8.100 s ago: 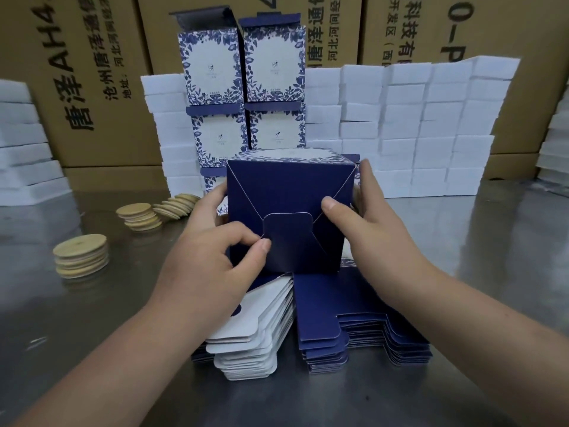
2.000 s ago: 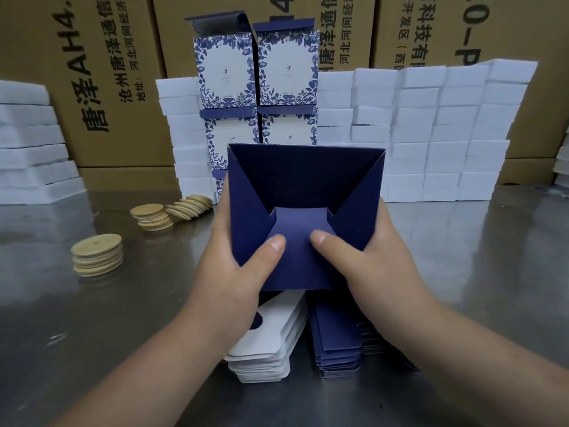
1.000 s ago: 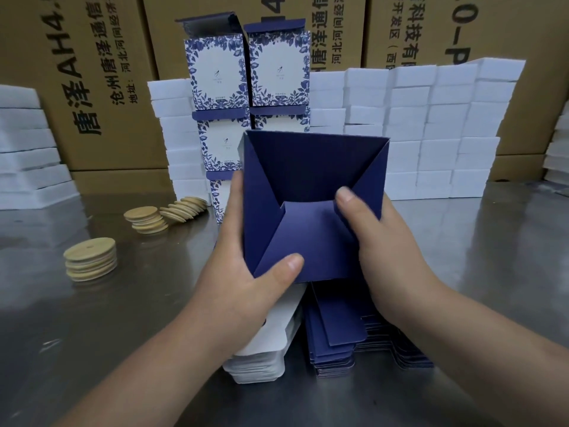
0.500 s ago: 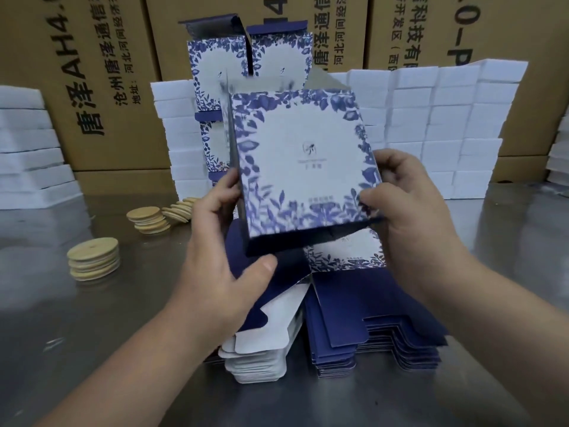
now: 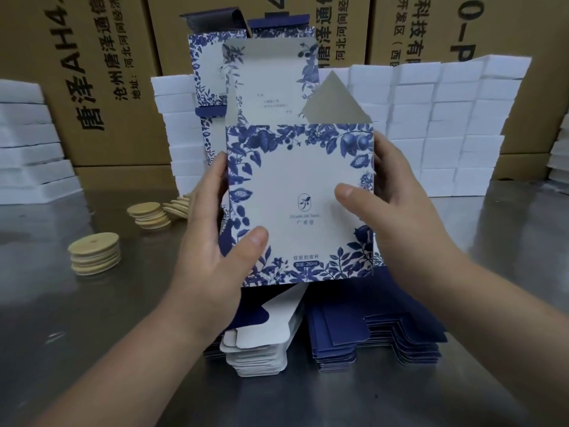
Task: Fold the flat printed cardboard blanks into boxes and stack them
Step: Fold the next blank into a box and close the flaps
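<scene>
The person holds a half-made floral printed box (image 5: pixel 298 192) upright in mid-air at the centre of the bench. The left hand (image 5: pixel 215 251) and right hand (image 5: pixel 397 208) each clamp a side edge, thumbs pressed on the front panel and fingers curled round behind. The body looks squared up, but the top is open: the lid flap (image 5: pixel 271 84) and a grey side flap (image 5: pixel 335 100) stand up toward 12 o'clock. I judge the step in hand to be closing or setting down, so next the box must be carried to the stack of finished boxes (image 5: pixel 209 87) at 12 o'clock. The pile of flat blanks (image 5: pixel 369 340) lies at 6 o'clock on the steel table (image 5: pixel 92 334). Wooden discs (image 5: pixel 95 254) sit at 9 o'clock, white foam blocks (image 5: pixel 446 118) at 2 o'clock, crowding the stack closely.
</scene>
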